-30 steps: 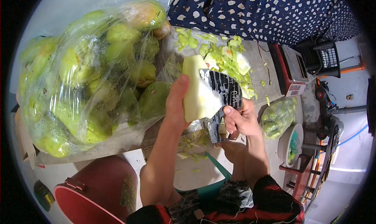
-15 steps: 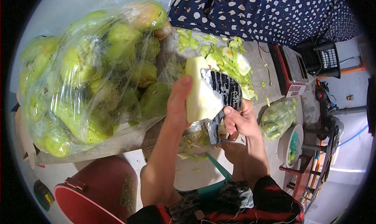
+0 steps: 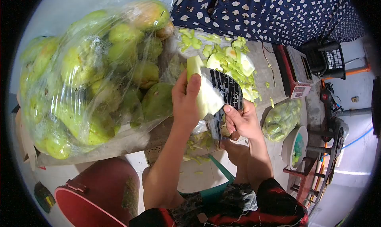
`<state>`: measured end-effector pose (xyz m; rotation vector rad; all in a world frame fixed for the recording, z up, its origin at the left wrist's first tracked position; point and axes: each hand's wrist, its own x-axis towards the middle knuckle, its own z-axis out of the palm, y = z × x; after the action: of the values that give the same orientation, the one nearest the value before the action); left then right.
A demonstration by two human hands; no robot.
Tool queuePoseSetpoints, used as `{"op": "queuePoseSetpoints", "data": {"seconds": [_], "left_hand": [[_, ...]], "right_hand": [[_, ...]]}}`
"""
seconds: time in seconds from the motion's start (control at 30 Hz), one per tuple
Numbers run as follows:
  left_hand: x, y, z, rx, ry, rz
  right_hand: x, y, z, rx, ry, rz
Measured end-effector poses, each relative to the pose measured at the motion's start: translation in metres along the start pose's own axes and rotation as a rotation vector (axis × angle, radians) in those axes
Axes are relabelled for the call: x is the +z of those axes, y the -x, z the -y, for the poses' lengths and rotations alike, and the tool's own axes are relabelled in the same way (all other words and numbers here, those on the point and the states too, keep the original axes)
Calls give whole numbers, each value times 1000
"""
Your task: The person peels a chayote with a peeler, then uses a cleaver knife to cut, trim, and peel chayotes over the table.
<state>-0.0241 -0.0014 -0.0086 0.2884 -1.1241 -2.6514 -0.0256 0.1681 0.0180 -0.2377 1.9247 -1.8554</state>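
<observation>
Ur pale green fruit chunk (image 3: 207, 97) looks peeled, held near-upright, whitish cut side facing R. Ur wide black blade (image 3: 228, 88), streaked w/ white, is right at that side.

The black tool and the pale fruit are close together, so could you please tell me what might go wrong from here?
The black tool in the right hand might slip towards the left hand gripping the pale fruit. The fruit's peeled flesh may be slick, so it could slide from that grip. Scraps on the floor could be slippery underfoot.
</observation>
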Motion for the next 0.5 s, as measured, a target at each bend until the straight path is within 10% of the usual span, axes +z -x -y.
{"op": "queuePoseSetpoints", "data": {"seconds": [0.5], "left_hand": [[6,-1,8,278,-345,-133]], "right_hand": [[4,-3,-2,72,-106,-22]]}}
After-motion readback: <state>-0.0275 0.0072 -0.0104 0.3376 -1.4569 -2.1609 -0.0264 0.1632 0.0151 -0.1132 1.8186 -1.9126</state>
